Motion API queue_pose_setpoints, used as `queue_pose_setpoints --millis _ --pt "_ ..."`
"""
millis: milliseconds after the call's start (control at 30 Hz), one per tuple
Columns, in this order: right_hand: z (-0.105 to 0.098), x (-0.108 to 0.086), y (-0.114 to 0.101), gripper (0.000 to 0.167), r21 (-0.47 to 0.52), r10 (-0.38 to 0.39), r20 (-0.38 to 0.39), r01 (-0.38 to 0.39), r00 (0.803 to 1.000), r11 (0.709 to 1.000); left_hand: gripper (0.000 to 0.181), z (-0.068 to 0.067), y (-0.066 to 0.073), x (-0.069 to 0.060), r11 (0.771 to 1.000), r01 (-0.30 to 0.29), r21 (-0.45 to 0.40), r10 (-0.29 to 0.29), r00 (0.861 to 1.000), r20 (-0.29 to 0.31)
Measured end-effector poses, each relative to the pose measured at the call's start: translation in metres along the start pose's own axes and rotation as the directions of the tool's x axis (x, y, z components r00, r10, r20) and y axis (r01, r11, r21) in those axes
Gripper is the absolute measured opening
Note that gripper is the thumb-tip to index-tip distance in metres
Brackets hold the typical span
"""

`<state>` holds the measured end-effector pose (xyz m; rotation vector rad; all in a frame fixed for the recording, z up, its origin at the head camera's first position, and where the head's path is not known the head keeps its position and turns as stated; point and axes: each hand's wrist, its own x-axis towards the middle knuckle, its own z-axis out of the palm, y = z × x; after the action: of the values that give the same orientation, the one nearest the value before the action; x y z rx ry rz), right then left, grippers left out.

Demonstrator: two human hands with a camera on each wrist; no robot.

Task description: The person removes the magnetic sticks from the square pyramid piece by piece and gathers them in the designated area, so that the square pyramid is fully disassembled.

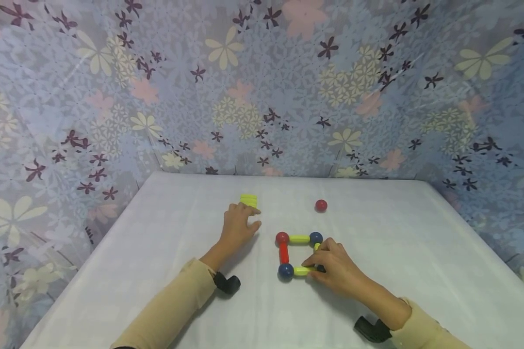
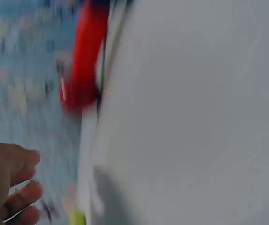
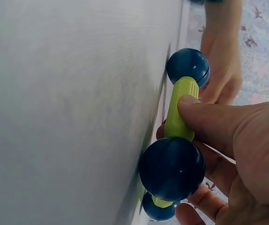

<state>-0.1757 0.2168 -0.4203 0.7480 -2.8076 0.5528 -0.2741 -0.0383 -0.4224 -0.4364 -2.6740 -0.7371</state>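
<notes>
Apparently steadying the square (image 1: 284, 253), your right hand (image 1: 335, 267) is pinching its six-o'clock rod (image 1: 302, 271); your left hand (image 1: 237, 225), fingers parted and holding nothing, is hovering by the loose rods (image 1: 248, 198) at eleven o'clock.

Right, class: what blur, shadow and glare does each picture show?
Head view: fairly even light, soft shadow on the white table below the right hand; left wrist view: red rod blurred, grey shadow on the table; right wrist view: yellow-green rod fairly crisp in that hand, small glint on the nearer blue ball.
</notes>
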Motion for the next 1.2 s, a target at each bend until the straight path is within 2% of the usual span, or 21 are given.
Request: queue_pose_setpoints --millis 67,167,267,367,533,733,1000,1200 --pt "0.0 0.001 0.001 0.02 0.002 -0.005 0.003 0.005 1.0 1.0 0.025 -0.003 0.015 -0.018 0.996 -0.068 -0.053 0.072 0.995 0.066" --pt "0.0 0.002 0.001 0.02 0.0 -0.007 0.008 0.007 1.0 1.0 0.024 -0.007 0.033 -0.045 0.979 -0.154 -0.135 0.174 0.973 0.154" --pt "-0.001 0.003 0.001 0.02 0.001 0.002 0.019 -0.002 1.0 1.0 0.025 -0.007 0.043 -0.065 0.959 -0.194 -0.207 0.238 0.947 0.214" --pt "-0.001 0.004 0.001 0.019 0.023 0.019 0.034 -0.02 0.999 1.0 0.028 -0.007 0.046 -0.076 0.953 -0.18 -0.245 0.241 0.937 0.251" --pt "0.0 0.004 0.003 0.02 0.097 0.067 0.076 -0.075 0.995 0.993 0.032 -0.003 0.047 -0.082 0.953 -0.148 -0.266 0.22 0.938 0.269" --pt "0.002 0.005 0.003 0.02 0.169 0.083 0.114 -0.101 0.99 0.98 0.038 0.002 0.049 -0.083 0.967 -0.121 -0.223 0.181 0.945 0.271" --pt "0.004 0.003 0.002 0.02 0.167 0.086 0.1 -0.102 0.991 0.981 0.04 0.01 0.052 -0.087 0.982 -0.115 -0.148 0.149 0.96 0.239" --pt "0.005 0.005 0.0 0.018 0.182 0.097 0.131 -0.12 0.987 0.976 0.037 0.01 0.052 -0.089 0.983 -0.111 -0.145 0.141 0.966 0.219"
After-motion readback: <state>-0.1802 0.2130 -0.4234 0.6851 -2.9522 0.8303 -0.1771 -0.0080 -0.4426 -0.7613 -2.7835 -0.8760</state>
